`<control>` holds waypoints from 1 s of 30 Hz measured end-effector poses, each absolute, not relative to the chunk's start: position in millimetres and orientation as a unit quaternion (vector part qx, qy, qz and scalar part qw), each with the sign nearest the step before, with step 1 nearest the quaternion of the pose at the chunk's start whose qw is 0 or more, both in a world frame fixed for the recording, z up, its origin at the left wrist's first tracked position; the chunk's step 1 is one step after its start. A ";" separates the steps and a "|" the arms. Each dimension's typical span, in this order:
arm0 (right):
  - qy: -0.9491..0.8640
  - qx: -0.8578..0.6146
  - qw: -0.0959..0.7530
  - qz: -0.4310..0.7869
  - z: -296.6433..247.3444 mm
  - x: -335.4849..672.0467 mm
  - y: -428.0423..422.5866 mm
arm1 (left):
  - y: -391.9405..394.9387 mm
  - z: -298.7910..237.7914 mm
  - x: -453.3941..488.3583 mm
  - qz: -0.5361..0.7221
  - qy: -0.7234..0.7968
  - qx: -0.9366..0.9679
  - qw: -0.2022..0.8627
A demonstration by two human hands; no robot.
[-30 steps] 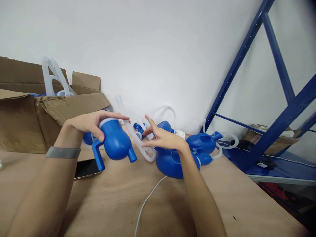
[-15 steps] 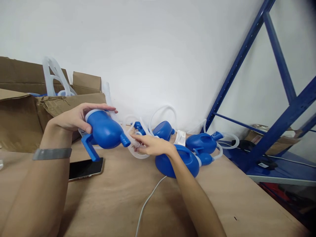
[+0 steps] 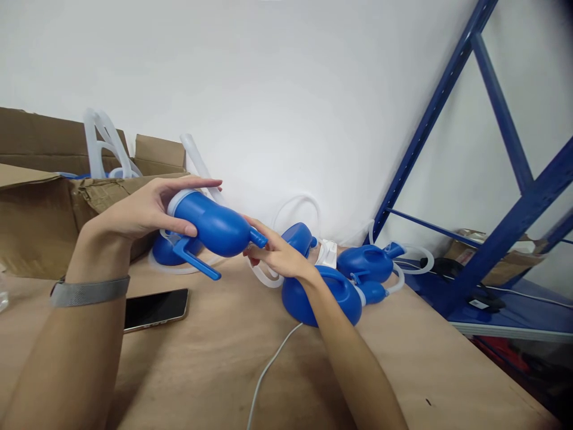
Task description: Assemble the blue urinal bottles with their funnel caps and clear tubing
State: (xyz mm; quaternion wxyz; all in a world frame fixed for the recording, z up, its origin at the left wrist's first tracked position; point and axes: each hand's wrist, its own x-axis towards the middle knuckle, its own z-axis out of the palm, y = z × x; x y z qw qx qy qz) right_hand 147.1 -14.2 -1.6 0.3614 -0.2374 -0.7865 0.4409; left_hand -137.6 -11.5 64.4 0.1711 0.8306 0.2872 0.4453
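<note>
My left hand (image 3: 150, 209) grips a blue plastic urinal head (image 3: 215, 224) by its wide end, which has a whitish ring. The head is held above the table, its narrow ribbed nozzle pointing right and its blue hinged lid hanging down below. My right hand (image 3: 277, 254) is closed at the nozzle's tip, on a clear plastic tube (image 3: 266, 278) that loops down under the fingers. The fingertips and the tube's end are mostly hidden, so I cannot tell whether the tube sits on the nozzle. Behind my right forearm lies a blue urinal bottle (image 3: 333, 292) with a handle.
An open cardboard box (image 3: 40, 221) with clear tubes stands at the left. A phone (image 3: 156, 309) lies near my left wrist. Another blue bottle (image 3: 367, 263) with tubing is at the right, beside a blue metal shelf (image 3: 474, 263). A white cable (image 3: 273, 361) crosses the table.
The urinal head has moved right and slightly up in my left hand, its nozzle meeting my right hand. My right hand has shifted slightly right. A blue piece by the box has come into view.
</note>
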 end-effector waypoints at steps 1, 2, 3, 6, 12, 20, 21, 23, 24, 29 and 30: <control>-0.788 -0.235 0.359 0.442 1.4 151.1 -14.9 | -11.6 63.7 -136.6 0.454 0.279 0.825 0.188; -0.790 -0.235 0.354 0.442 4.5 156.0 -15.5 | -11.2 62.5 -135.9 0.463 0.268 0.818 0.212; -0.791 -0.238 0.349 0.444 7.6 161.8 -16.3 | -10.5 61.2 -135.4 0.474 0.258 0.807 0.239; -0.786 -0.249 0.323 0.464 16.5 180.7 -19.7 | -7.2 58.5 -136.0 0.518 0.249 0.769 0.280; -0.816 -0.233 0.191 0.494 23.4 200.9 -22.1 | -5.2 61.5 -138.3 0.610 0.253 0.709 0.248; -0.824 -0.212 0.173 0.497 21.8 210.1 -18.0 | 1.1 61.8 -114.4 0.683 0.275 0.623 0.263; -0.826 -0.210 0.169 0.496 21.9 212.4 -17.4 | 4.2 61.6 -114.0 0.700 0.271 0.597 0.283; -0.826 -0.205 0.167 0.497 21.6 215.7 -16.0 | 10.3 60.6 -115.9 0.719 0.269 0.555 0.320; -0.826 -0.203 0.165 0.500 21.2 216.2 -15.4 | 12.6 59.8 -117.5 0.723 0.272 0.541 0.332; -0.820 -0.186 0.150 0.520 19.8 208.3 -15.4 | 13.2 56.0 -117.5 0.705 0.258 0.542 0.378; -0.820 -0.185 0.143 0.523 19.9 205.8 -15.9 | 12.4 55.6 -115.3 0.697 0.247 0.550 0.388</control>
